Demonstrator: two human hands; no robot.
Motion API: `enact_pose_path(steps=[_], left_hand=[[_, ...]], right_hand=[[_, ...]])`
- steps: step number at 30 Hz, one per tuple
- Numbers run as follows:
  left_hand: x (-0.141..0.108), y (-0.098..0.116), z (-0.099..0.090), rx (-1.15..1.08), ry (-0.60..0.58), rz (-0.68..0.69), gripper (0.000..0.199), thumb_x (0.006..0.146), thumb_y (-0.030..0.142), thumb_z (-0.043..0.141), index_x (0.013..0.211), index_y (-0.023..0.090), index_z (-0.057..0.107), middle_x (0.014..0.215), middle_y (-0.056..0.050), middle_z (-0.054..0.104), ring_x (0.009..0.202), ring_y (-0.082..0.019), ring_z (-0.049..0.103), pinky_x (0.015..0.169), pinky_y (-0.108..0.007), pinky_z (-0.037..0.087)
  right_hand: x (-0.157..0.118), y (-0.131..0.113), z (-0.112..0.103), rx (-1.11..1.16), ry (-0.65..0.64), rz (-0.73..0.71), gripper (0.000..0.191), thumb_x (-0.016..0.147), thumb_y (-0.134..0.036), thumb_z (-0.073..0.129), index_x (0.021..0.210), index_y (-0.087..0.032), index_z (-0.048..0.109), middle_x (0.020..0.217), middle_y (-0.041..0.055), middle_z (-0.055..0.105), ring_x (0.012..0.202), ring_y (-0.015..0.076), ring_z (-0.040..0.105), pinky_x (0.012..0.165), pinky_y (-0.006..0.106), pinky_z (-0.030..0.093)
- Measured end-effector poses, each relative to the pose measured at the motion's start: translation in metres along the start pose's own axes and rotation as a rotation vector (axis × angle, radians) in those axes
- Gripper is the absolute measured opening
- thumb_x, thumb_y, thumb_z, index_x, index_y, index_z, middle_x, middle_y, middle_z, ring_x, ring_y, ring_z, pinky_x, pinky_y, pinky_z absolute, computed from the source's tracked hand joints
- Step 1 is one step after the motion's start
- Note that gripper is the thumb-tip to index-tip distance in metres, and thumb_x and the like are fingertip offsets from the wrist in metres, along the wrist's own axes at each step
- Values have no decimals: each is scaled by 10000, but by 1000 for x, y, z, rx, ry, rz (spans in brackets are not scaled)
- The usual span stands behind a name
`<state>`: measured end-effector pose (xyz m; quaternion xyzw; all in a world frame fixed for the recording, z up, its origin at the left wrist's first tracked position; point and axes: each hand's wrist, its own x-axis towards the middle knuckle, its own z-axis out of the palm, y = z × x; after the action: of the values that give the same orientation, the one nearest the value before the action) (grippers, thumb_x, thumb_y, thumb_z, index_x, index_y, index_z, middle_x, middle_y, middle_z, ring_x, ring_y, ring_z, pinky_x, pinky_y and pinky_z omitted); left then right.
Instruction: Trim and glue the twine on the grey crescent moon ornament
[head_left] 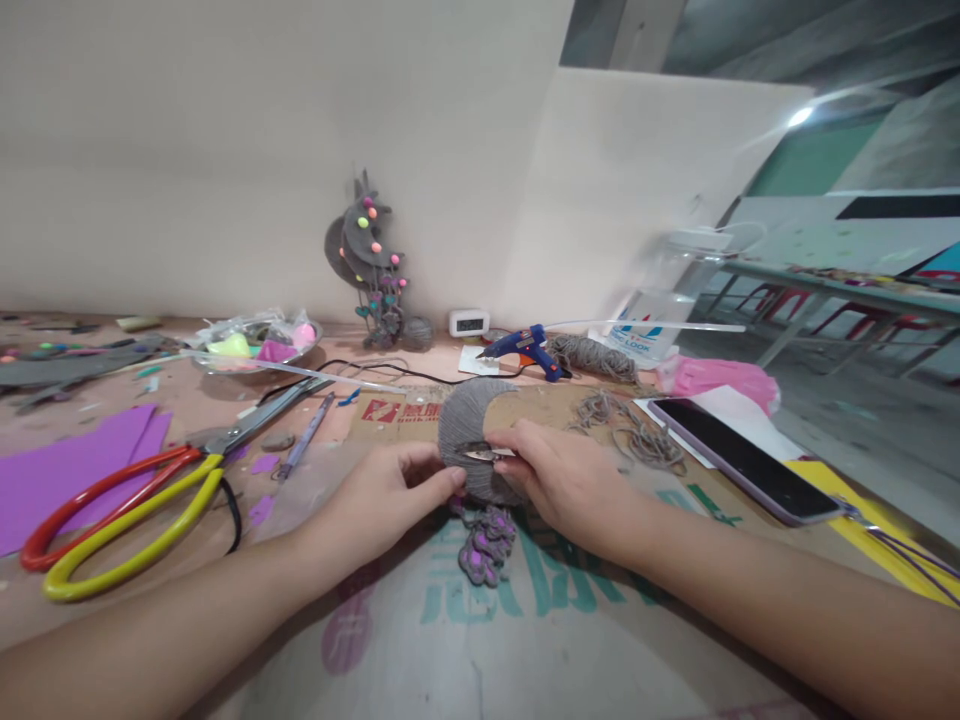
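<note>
A grey yarn-wrapped crescent [459, 425] lies over the cardboard in the middle. My left hand [401, 495] grips its left lower edge between thumb and fingers. My right hand [566, 485] is closed on a small pointed metal tool [480, 452], which lies across the crescent's face; its exact kind is hard to make out. Below the crescent hangs a cluster of grey and purple pieces [486, 547], flat on the cardboard.
Large scissors [139, 510] and purple sheets [82, 470] lie left. Behind are a bowl of pompoms [255, 350], a decorated crescent hanging [367, 250], a white clock [469, 322] and a blue glue gun [525, 348]. Grey yarn [641, 430] and a phone [742, 458] lie right.
</note>
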<state>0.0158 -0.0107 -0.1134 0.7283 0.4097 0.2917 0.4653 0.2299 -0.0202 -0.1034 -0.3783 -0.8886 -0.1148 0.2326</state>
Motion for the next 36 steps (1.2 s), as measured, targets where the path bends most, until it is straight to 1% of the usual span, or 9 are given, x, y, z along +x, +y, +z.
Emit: enact_pose_path(steps=[8, 13, 15, 19, 23, 26, 30, 36], left_hand=[[0, 3, -1, 0, -7, -6, 212, 830, 334, 519, 760, 166, 630, 709, 3, 665, 637, -131, 588, 554, -210, 415], [2, 2, -1, -20, -4, -12, 210, 826, 330, 523, 799, 164, 649, 722, 0, 674, 650, -137, 600, 568, -215, 428], [2, 2, -1, -39, -6, -10, 213, 828, 333, 525, 827, 164, 654, 742, -2, 681, 670, -139, 605, 586, -216, 435], [1, 2, 0, -56, -13, -6, 202, 830, 328, 530, 821, 166, 650, 746, 8, 680, 664, -127, 594, 577, -203, 424], [0, 4, -1, -15, -8, -2, 203, 833, 320, 523, 790, 161, 643, 730, 8, 670, 649, -126, 585, 566, -203, 414], [-1, 5, -1, 9, -13, -2, 207, 833, 322, 519, 781, 161, 639, 722, 8, 667, 638, -125, 580, 565, -205, 413], [0, 4, -1, 36, -12, 10, 226, 831, 340, 517, 773, 160, 641, 713, 2, 662, 652, -133, 584, 578, -213, 419], [-1, 2, 0, 82, -3, 5, 246, 827, 357, 512, 755, 161, 643, 680, 1, 651, 620, -134, 575, 548, -213, 409]], right_hand=[[0, 0, 0, 41, -34, 7, 260, 950, -264, 338, 1030, -137, 550, 797, 69, 631, 734, 177, 583, 615, 273, 406], [0, -3, -2, 122, -2, 98, 238, 926, -238, 385, 1068, -137, 547, 844, 68, 647, 711, 169, 589, 614, 268, 417], [0, -4, -3, 135, 7, 112, 242, 921, -244, 396, 1081, -139, 544, 843, 67, 644, 693, 164, 585, 601, 263, 413], [0, -4, -2, 109, 5, 75, 256, 932, -261, 375, 1087, -140, 539, 828, 69, 635, 720, 172, 587, 614, 270, 416], [-1, -3, 0, 75, -17, 72, 259, 938, -266, 379, 1103, -137, 532, 844, 74, 638, 759, 179, 594, 635, 276, 423], [-1, -2, 2, 48, -25, 67, 258, 939, -277, 388, 1097, -137, 535, 841, 74, 640, 761, 183, 596, 630, 278, 422], [-1, 0, 4, 35, -13, 22, 252, 941, -275, 386, 1088, -130, 531, 839, 77, 635, 760, 184, 595, 634, 281, 423], [-1, 1, 4, 24, -11, -9, 253, 949, -284, 362, 1041, -133, 542, 817, 76, 630, 748, 185, 594, 632, 283, 420]])
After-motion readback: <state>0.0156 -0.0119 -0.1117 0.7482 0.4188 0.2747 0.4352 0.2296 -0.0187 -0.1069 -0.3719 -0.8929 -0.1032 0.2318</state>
